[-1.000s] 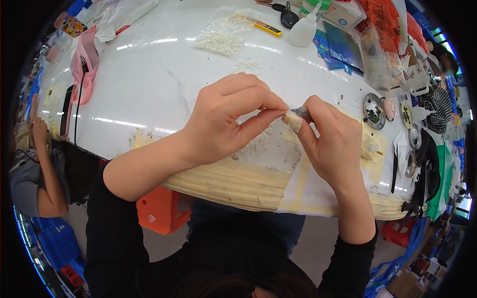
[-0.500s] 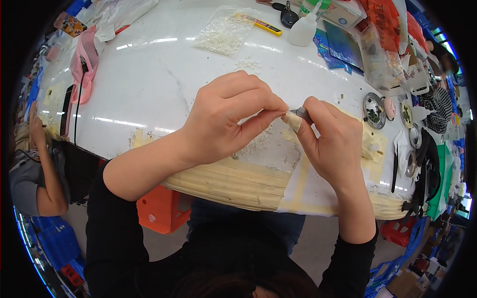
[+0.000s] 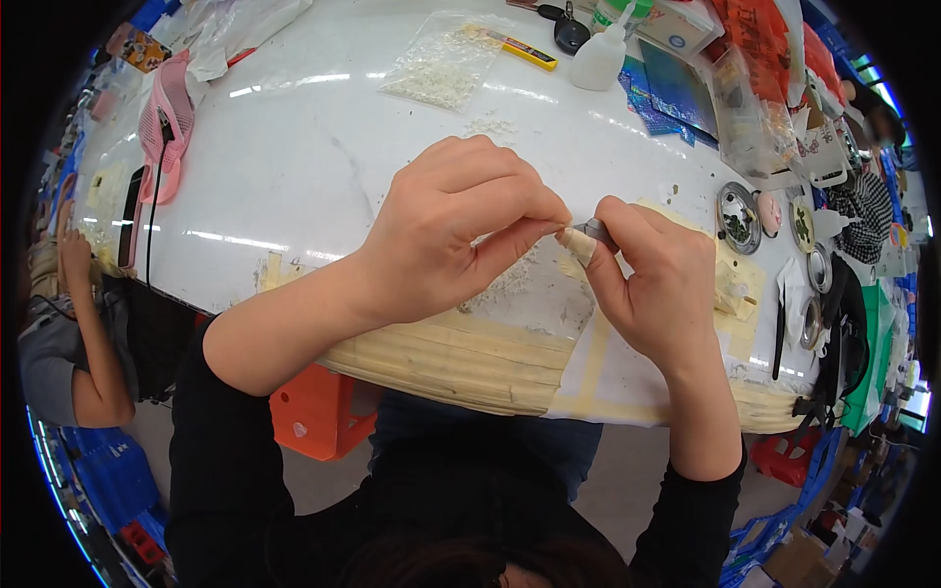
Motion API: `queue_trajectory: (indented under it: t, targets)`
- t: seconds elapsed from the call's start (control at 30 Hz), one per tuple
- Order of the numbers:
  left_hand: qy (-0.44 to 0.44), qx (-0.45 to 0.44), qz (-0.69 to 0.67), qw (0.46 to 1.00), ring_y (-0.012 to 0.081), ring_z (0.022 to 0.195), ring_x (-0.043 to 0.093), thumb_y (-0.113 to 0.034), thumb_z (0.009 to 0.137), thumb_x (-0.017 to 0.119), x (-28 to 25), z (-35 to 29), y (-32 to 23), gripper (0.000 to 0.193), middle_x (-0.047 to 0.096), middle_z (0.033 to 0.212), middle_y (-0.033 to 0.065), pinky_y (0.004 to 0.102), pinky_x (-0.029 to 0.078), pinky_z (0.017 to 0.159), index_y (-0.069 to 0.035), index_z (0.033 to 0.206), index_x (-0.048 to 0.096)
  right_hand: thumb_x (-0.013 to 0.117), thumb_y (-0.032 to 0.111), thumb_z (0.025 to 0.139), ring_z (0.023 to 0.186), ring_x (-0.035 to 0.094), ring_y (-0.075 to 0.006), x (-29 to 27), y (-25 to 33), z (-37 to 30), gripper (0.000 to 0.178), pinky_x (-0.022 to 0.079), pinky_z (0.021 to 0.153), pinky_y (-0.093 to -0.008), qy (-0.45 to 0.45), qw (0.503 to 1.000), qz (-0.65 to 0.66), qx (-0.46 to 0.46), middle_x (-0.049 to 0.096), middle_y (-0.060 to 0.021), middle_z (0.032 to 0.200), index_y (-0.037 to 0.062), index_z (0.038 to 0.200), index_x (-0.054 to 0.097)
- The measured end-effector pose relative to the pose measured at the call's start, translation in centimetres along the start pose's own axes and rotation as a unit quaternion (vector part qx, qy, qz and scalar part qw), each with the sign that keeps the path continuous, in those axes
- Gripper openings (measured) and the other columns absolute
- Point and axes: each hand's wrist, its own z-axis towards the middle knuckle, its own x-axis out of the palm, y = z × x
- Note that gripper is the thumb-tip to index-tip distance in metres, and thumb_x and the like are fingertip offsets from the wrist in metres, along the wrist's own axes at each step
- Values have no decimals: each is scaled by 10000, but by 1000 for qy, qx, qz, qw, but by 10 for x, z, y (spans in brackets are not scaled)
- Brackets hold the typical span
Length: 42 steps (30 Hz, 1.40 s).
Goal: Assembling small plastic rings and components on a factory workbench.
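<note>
- Left grip was pinched together at thumb and forefinger, up over the counter; too tiny to honestly tell what was in there, if anything.
- Right grip was clenched on a small grey tool, its tip right by the left fingertips.
- Tan wrap covered the right thumb's end.
- White bits lay scattered below, and a clear bag sat farther back.

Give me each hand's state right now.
Left hand: closed in a thumb-and-finger pinch; anything between is too small to tell.
Right hand: closed, holding a small grey tool.
</note>
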Motion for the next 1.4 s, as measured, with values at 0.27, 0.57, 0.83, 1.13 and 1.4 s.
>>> queue_trajectory:
  t: [0.27,0.57,0.83,1.13,1.4]
  targets:
    - [14,-63,-72,995,167,762,589,27,791,705,0,0,-1,119,662,827,35,291,446,660,-36,890,684,722,226,789,511,566,-205,1,-3,0,223,402,430,-334,-28,1000,-3,-5,559,-13,605,101,775,539]
    - [69,-388,-408,823,64,803,579,-129,917,655,-4,1,-2,104,646,861,6,221,463,746,-26,933,652,734,264,801,528,586,-198,1,-2,0,268,413,436,-328,-15,1000,-11,21,588,-8,623,98,776,525]
    - [70,-394,-412,819,58,780,574,-144,908,670,-4,0,-1,117,637,831,-3,207,459,726,-29,911,651,724,249,805,535,594,-202,2,-3,1,254,418,442,-329,-8,1000,-17,22,595,-11,626,96,774,524]
    - [55,-398,-415,816,63,798,591,-149,902,678,-2,-1,0,131,660,846,12,212,457,716,-25,941,666,713,102,775,569,603,-201,2,0,2,143,451,476,-313,-25,996,83,37,626,-37,701,78,841,589]
    - [16,-414,-446,793,74,799,590,-145,913,662,-2,0,3,130,680,866,35,218,452,717,-29,966,683,610,-104,656,569,541,-143,2,0,2,531,442,516,-261,-76,979,187,-29,563,-44,691,99,1136,708]
